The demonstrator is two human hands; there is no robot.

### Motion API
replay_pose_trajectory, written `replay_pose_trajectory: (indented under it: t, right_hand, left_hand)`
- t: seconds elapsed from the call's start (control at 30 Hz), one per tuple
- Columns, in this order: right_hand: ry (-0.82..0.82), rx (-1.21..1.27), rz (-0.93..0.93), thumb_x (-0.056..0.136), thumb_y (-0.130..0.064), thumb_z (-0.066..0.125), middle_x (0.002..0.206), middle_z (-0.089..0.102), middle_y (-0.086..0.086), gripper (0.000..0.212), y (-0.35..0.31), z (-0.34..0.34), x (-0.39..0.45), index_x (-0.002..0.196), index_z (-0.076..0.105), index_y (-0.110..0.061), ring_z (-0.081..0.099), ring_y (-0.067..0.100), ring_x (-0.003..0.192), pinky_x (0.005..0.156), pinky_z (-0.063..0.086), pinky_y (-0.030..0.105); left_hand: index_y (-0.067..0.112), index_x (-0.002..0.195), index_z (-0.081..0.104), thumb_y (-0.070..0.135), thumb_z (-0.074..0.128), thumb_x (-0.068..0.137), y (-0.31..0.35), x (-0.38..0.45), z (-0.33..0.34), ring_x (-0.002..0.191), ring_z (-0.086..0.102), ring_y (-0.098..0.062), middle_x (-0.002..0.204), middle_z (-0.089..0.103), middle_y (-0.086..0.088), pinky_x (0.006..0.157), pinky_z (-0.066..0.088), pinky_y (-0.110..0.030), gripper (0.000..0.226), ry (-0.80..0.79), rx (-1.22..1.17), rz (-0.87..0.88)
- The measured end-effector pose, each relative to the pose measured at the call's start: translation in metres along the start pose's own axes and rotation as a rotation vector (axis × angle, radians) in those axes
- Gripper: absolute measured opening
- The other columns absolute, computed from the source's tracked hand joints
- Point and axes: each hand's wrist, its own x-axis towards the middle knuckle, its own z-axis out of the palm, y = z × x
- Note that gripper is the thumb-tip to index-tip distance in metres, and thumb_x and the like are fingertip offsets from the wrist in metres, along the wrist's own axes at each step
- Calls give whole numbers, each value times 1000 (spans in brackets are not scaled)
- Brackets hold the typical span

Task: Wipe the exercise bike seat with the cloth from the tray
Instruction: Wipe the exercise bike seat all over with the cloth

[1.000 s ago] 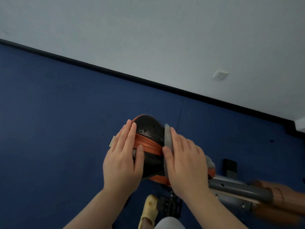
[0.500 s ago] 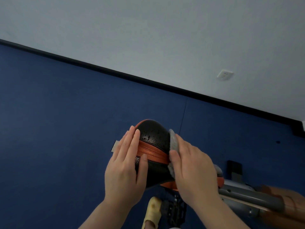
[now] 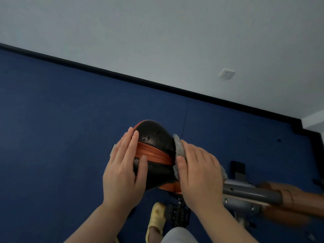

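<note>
The exercise bike seat (image 3: 155, 137) is black perforated leather with an orange band across it, low in the middle of the head view. My left hand (image 3: 123, 172) lies flat against its left side, fingers together, thumb on the black leather. My right hand (image 3: 199, 172) presses a grey fluffy cloth (image 3: 178, 146) against the seat's right side. Most of the cloth is hidden under that hand; only its edges show. The tray is out of view.
The grey and orange bike frame (image 3: 254, 193) runs off to the right below the seat. A black pedal (image 3: 177, 214) and my foot in a yellow clog (image 3: 157, 220) are beneath. Blue floor surrounds the bike; a white wall with a socket (image 3: 226, 73) stands behind.
My right hand with the cloth has slid a little down the seat's right side, exposing more black leather. My left hand has stayed on the left side.
</note>
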Motion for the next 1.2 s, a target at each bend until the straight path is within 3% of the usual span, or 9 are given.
replay_pose_trajectory:
  t: [0.13, 0.3, 0.47, 0.53, 0.6, 0.77, 0.83, 1.0, 1.2]
  right_hand:
    - [124, 98, 88, 100, -36, 28, 79, 58, -12, 36, 32, -7, -11, 89, 60, -23, 55, 13, 72, 62, 41, 29]
    - [-162, -23, 281, 96, -48, 9, 67, 57, -8, 61, 12, -6, 28, 80, 63, -25, 60, 18, 70, 55, 36, 33]
    - [-113, 46, 125, 98, -48, 9, 105, 69, -4, 59, -31, 4, 41, 123, 57, -26, 63, 17, 89, 69, 41, 33]
    - [-157, 115, -9, 96, -52, 10, 143, 51, -11, 59, -26, 2, 33, 148, 31, -33, 52, 10, 126, 100, 41, 29]
    - [-291, 173, -141, 95, -56, 11, 158, 21, -22, 58, -11, -4, 29, 151, 5, -44, 26, -1, 140, 111, 25, 25]
    - [-394, 346, -74, 96, -57, 17, 154, 27, -28, 50, -9, 0, 58, 146, 7, -56, 37, 1, 136, 95, 35, 25]
    - [-395, 398, -95, 99, -52, 21, 156, 22, -28, 48, -21, 3, 70, 147, 12, -54, 30, 0, 140, 102, 33, 27]
    - [-490, 320, -291, 98, -52, 23, 154, -7, -41, 54, -2, -9, 50, 143, -5, -61, 2, -12, 143, 109, 22, 23]
    - [-415, 308, -80, 98, -54, 18, 159, 17, -25, 51, -20, -1, 61, 146, 2, -55, 33, 4, 139, 103, 38, 30]
  left_hand:
    - [23, 143, 33, 35, 37, 92, 1, -1, -1, 137, 24, -2, 150, 27, 16, 104, 26, -22, 52, 4, -9, -6]
    - [22, 143, 34, 34, 37, 92, 1, 0, 1, 136, 25, -3, 149, 28, 14, 99, 28, -23, 53, 10, -29, -23]
    - [21, 143, 34, 33, 40, 91, 1, -2, 2, 135, 29, -4, 148, 32, 12, 104, 33, -28, 53, 29, -105, -63]
    - [27, 143, 34, 36, 42, 89, 1, -4, 2, 136, 29, -1, 147, 34, 15, 110, 33, -39, 55, 31, -212, -133]
    - [35, 142, 32, 39, 44, 88, 0, -5, 2, 136, 29, 1, 146, 35, 19, 111, 33, -45, 55, 28, -293, -193]
    - [40, 141, 31, 40, 41, 88, 1, -4, 0, 133, 28, 9, 144, 35, 23, 104, 27, -16, 54, 42, -311, -216]
    - [39, 141, 31, 37, 42, 89, 2, -3, -1, 132, 27, 11, 144, 35, 23, 99, 21, -4, 53, 29, -291, -224]
    - [39, 142, 28, 42, 37, 89, 3, -6, -3, 131, 26, 13, 144, 32, 25, 97, 21, -8, 53, 10, -248, -210]
    - [37, 141, 32, 43, 39, 88, 4, -6, -1, 130, 30, 9, 143, 35, 24, 98, 24, -12, 54, 33, -271, -244]
